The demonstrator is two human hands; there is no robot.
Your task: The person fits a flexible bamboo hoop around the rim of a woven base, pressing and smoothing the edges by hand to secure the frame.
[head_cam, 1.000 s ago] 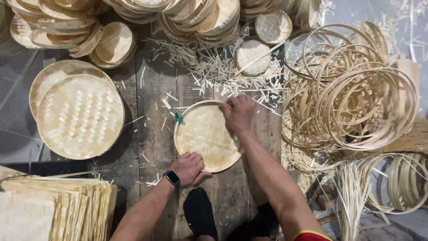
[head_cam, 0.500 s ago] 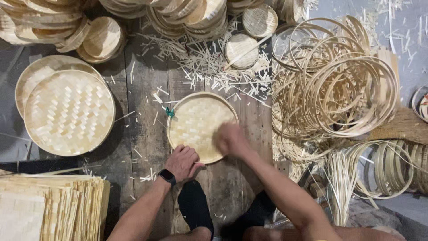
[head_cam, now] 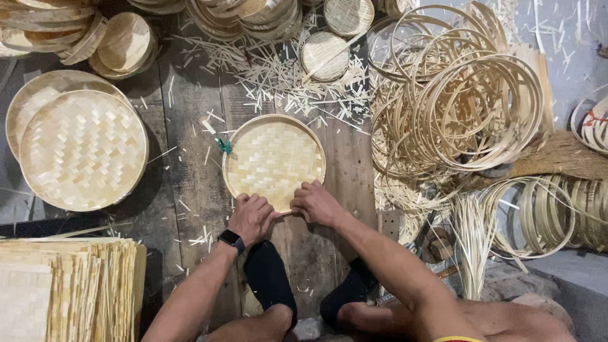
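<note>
1. Woven bamboo tray [head_cam: 273, 161], round and pale with a thin hoop rim, lies flat on the dark plank floor [head_cam: 190, 145] directly in front of the seated person.
2. The left hand [head_cam: 251, 217] is curled over the near edge of the tray, fingers bent down onto the rim; a black wristwatch [head_cam: 231, 239] sits on that wrist.
3. The right hand [head_cam: 316, 202] grips the same near rim just beside the left, fingers folded and thumb pressing the edge. Both hands are closed on the rim rather than spread.
4. A small green tie [head_cam: 224, 146] marks the tray's left edge.
5. To the left, well apart, two larger woven trays [head_cam: 82, 149] lie stacked, one overlapping the other.
6. A stack of flat woven bamboo mats [head_cam: 63, 291] fills the lower left corner.
7. Scattered bamboo offcuts [head_cam: 285, 82] litter the planks beyond the tray, near a small round woven lid [head_cam: 324, 56].
8. Piles of finished small trays [head_cam: 126, 41] line the top edge.
9. On the right, a tangle of bamboo hoops [head_cam: 468, 107] lies heaped, with more hoops [head_cam: 551, 215] lower down and a bundle of thin strips [head_cam: 472, 247] between them and the person's knee.
</note>
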